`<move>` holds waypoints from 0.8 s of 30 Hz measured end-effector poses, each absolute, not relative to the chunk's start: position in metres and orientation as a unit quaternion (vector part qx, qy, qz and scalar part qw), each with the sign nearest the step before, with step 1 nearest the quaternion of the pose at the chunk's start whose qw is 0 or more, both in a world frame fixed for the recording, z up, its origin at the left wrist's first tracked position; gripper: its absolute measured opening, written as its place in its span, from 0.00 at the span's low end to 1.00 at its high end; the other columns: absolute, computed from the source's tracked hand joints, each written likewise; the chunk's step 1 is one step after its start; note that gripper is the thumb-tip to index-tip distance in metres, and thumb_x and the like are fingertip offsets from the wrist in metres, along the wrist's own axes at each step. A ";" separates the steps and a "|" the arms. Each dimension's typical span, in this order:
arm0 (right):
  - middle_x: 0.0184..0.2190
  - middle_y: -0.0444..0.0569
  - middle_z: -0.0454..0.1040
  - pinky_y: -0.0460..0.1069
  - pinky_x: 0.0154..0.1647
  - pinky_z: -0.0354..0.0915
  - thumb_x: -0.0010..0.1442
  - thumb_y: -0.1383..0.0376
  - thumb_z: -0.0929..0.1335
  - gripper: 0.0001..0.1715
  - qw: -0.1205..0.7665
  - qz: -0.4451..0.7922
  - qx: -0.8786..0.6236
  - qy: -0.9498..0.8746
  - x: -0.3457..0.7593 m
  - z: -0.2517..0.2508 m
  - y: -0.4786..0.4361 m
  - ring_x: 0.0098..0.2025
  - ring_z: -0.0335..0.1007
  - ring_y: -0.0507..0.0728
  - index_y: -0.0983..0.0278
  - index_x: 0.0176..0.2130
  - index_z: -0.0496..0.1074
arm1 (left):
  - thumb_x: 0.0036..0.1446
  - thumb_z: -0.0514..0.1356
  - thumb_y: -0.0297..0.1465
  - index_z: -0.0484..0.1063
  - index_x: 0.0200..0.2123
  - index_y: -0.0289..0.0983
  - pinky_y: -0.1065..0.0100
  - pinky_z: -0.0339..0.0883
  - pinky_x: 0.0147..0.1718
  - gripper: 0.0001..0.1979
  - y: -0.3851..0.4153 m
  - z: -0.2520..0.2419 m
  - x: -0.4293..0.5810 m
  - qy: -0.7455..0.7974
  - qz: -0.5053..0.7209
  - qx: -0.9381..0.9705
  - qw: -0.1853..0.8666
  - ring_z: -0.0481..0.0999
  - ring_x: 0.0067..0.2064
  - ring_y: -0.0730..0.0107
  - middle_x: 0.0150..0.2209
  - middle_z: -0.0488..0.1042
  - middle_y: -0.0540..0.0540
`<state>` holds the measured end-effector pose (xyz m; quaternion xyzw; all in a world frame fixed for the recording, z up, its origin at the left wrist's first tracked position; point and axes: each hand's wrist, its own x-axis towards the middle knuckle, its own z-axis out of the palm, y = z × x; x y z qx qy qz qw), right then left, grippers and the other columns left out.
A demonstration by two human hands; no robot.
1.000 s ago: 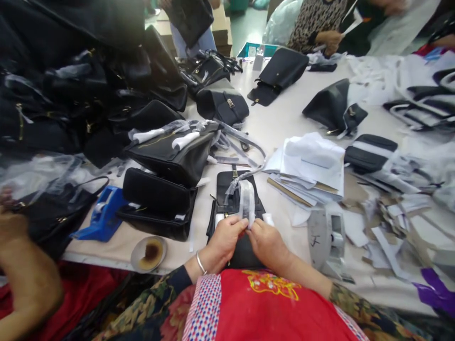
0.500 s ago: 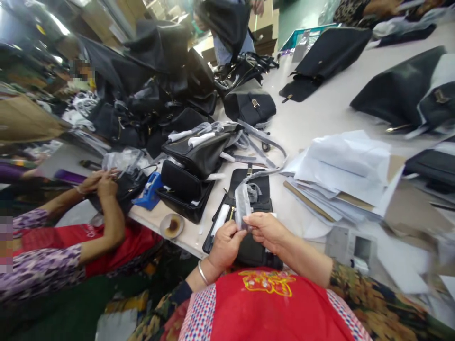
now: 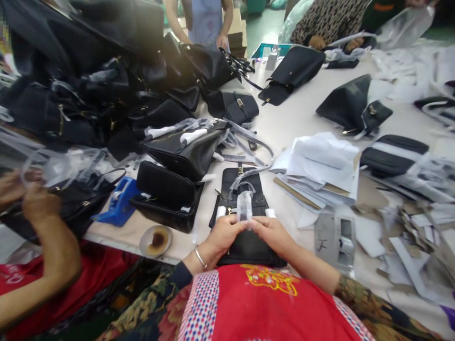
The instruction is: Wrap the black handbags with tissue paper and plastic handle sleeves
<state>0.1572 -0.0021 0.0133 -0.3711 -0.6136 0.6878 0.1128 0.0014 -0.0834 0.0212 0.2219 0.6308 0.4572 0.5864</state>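
Between my two hands is a strip of clear plastic wrap (image 3: 244,204), wound around the strap of a black bag (image 3: 245,248). My left hand (image 3: 224,233) is closed, thumb and fingers pinching the wrap's near end. My right hand (image 3: 272,234) pinches the same end from the other side, and the fingertips of both hands nearly meet. Under my hands the bag lies flat at the table's front edge, with white wrapped pieces at its sides. From the far part of the bag, the plastic-wrapped strap (image 3: 249,174) curves away to the right.
Left of my bag stand an open black bag (image 3: 167,196), a small dish with brown residue (image 3: 156,240) and a blue tape dispenser (image 3: 119,201). To the right are stacked white papers (image 3: 320,161) and a grey tape dispenser (image 3: 334,241). Co-workers sit left and across.
My view has turned left to right, shifting the scene leftward. My hands stay on the wrapped strap, whose upright plastic now looks shorter and sits lower over the bag.
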 end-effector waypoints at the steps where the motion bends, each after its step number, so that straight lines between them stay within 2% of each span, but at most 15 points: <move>1: 0.21 0.40 0.60 0.44 0.19 0.46 0.59 0.46 0.67 0.24 0.082 0.751 -0.395 -0.523 0.154 0.015 0.002 0.20 0.47 0.47 0.63 0.27 0.65 | 0.53 0.67 0.36 0.79 0.31 0.34 0.68 0.62 0.35 0.10 -0.087 0.022 0.001 0.645 0.442 0.284 0.555 0.71 0.33 0.68 0.30 0.76 0.46; 4: 0.16 0.33 0.53 0.43 0.16 0.35 0.47 0.45 0.75 0.29 0.028 0.848 -0.425 -0.316 0.142 0.018 0.011 0.17 0.35 0.44 0.62 0.26 0.62 | 0.56 0.64 0.32 0.80 0.29 0.37 0.66 0.63 0.38 0.07 -0.094 0.024 0.001 0.656 0.422 0.418 0.465 0.70 0.34 0.66 0.31 0.75 0.46; 7: 0.14 0.31 0.50 0.43 0.17 0.35 0.39 0.51 0.79 0.29 0.033 0.857 -0.428 -0.284 0.133 0.017 0.012 0.17 0.35 0.43 0.62 0.26 0.62 | 0.56 0.64 0.33 0.76 0.24 0.37 0.66 0.62 0.37 0.10 -0.099 0.023 -0.001 0.660 0.425 0.451 0.424 0.69 0.34 0.66 0.30 0.72 0.46; 10: 0.15 0.33 0.53 0.44 0.17 0.38 0.44 0.51 0.77 0.24 0.056 0.817 -0.432 -0.378 0.132 0.014 0.007 0.17 0.39 0.44 0.63 0.27 0.65 | 0.53 0.67 0.40 0.72 0.23 0.36 0.67 0.61 0.33 0.15 -0.097 0.022 -0.005 0.653 0.429 0.367 0.505 0.66 0.31 0.69 0.26 0.68 0.49; 13: 0.18 0.39 0.61 0.45 0.22 0.49 0.53 0.55 0.72 0.17 0.087 0.696 -0.411 -0.583 0.138 0.008 0.004 0.21 0.52 0.48 0.64 0.24 0.67 | 0.52 0.66 0.49 0.68 0.25 0.36 0.70 0.58 0.28 0.22 -0.085 0.018 -0.005 0.587 0.451 0.160 0.653 0.58 0.24 0.75 0.21 0.59 0.54; 16: 0.23 0.44 0.67 0.47 0.30 0.56 0.58 0.62 0.69 0.13 0.120 0.502 -0.362 -0.777 0.148 0.000 0.004 0.28 0.61 0.52 0.64 0.24 0.67 | 0.48 0.69 0.46 0.66 0.26 0.36 0.73 0.55 0.26 0.22 -0.070 0.011 -0.001 0.536 0.483 0.012 0.692 0.55 0.22 0.79 0.19 0.55 0.57; 19: 0.31 0.50 0.71 0.49 0.33 0.60 0.62 0.67 0.66 0.08 0.116 0.361 -0.304 -0.874 0.158 -0.004 0.007 0.32 0.66 0.55 0.64 0.29 0.70 | 0.45 0.71 0.40 0.64 0.25 0.37 0.73 0.50 0.24 0.20 -0.060 0.007 0.007 0.560 0.491 0.030 0.667 0.55 0.22 0.79 0.19 0.57 0.57; 21: 0.32 0.51 0.72 0.49 0.33 0.60 0.61 0.67 0.66 0.07 0.098 0.370 -0.286 -0.879 0.162 -0.004 0.013 0.33 0.66 0.55 0.64 0.30 0.70 | 0.47 0.69 0.40 0.64 0.23 0.37 0.71 0.49 0.24 0.18 -0.058 0.006 0.011 0.598 0.481 0.090 0.635 0.56 0.22 0.78 0.20 0.58 0.56; 24: 0.24 0.45 0.67 0.46 0.26 0.57 0.62 0.58 0.66 0.17 0.057 0.559 -0.321 -0.762 0.163 0.000 0.031 0.26 0.61 0.52 0.63 0.25 0.66 | 0.53 0.64 0.38 0.68 0.23 0.36 0.69 0.52 0.27 0.14 -0.060 0.008 0.015 0.678 0.445 0.211 0.546 0.60 0.26 0.74 0.22 0.64 0.53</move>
